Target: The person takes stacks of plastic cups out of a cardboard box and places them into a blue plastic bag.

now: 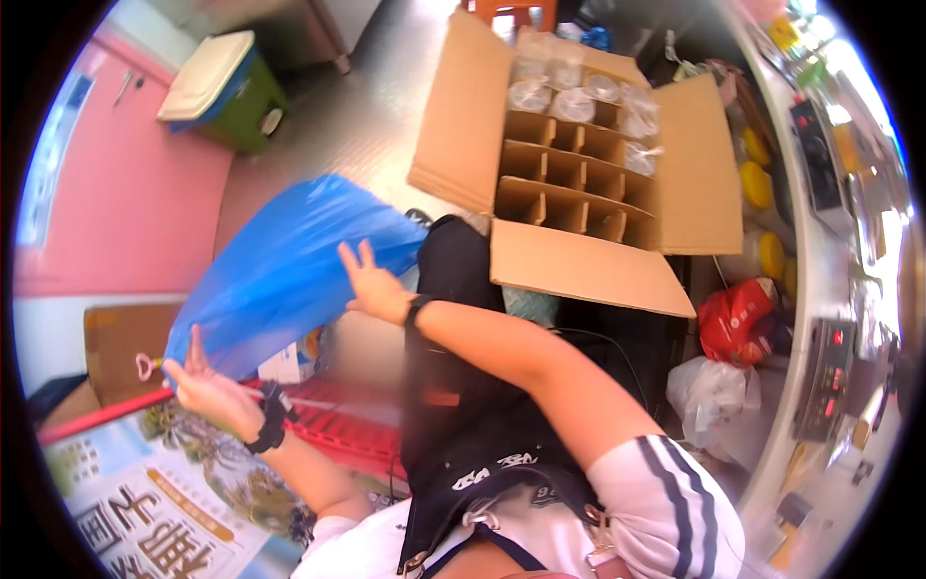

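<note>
A large blue plastic bag (299, 246) spreads, puffed out, in front of me to the left. At its lower left end my left hand (217, 396) grips the edge of the film, with thumb and forefinger showing on either side of it. My right hand (378, 289) rests against the right part of the bag, its fingers stretched and apart. Some of its fingertips are hard to make out against the film. A pink loop-shaped handle (147, 366) shows beside my left thumb.
An open cardboard box (588, 256) with dividers holds several clear wrapped cups (575, 104). A green bin (246, 101) with a cream lid stands at the far left by a pink door (125, 183). Red bag (738, 318) and white bag (709, 391) lie right, beside a counter.
</note>
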{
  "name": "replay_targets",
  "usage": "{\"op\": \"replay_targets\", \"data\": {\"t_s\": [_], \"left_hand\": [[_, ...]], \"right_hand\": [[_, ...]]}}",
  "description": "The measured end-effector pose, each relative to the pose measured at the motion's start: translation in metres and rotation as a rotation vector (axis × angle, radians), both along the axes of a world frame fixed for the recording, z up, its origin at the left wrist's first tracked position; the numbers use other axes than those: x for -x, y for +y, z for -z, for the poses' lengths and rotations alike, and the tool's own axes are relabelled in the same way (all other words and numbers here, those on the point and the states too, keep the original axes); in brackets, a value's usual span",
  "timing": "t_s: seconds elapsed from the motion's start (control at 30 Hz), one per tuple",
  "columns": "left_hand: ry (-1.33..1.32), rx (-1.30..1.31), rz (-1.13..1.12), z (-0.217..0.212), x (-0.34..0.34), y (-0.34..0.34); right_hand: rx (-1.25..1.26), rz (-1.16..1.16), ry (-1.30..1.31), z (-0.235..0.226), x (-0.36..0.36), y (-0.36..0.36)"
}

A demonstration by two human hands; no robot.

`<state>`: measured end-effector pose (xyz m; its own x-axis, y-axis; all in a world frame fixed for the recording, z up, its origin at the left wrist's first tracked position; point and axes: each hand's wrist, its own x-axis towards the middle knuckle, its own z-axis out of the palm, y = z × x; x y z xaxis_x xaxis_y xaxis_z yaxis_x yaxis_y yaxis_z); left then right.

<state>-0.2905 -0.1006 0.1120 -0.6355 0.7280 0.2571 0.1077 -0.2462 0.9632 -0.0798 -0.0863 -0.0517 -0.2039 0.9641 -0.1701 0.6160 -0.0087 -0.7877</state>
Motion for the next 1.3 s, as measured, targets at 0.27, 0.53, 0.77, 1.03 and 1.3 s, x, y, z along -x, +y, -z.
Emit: {"op": "replay_targets", "data": {"t_s": [0.27, 0.53, 0.77, 1.03, 1.3], "left_hand": [[0.244, 0.093, -0.008, 0.009, 0.017, 0.016], [0.973, 0.018, 0.001, 0.052, -0.010, 0.040], [1.923, 0.380, 0.537, 0.265, -0.042, 0.011], [1.829, 0.453, 0.898, 0.377, -0.041, 0.052], [0.737, 0.653, 0.915, 0.347, -0.030, 0.022]], "right_hand": [[0.009, -0.369, 0.136, 0.051, 0.012, 0.044], [-0.237, 0.406, 0.254, 0.049, 0.017, 0.084], [-0.380, 0.522, 0.570, -0.056, 0.019, 0.090], [-0.393, 0.447, 0.464, -0.052, -0.001, 0.092], [-0.337, 0.044, 0.386, -0.124, -0.046, 0.001]]}}
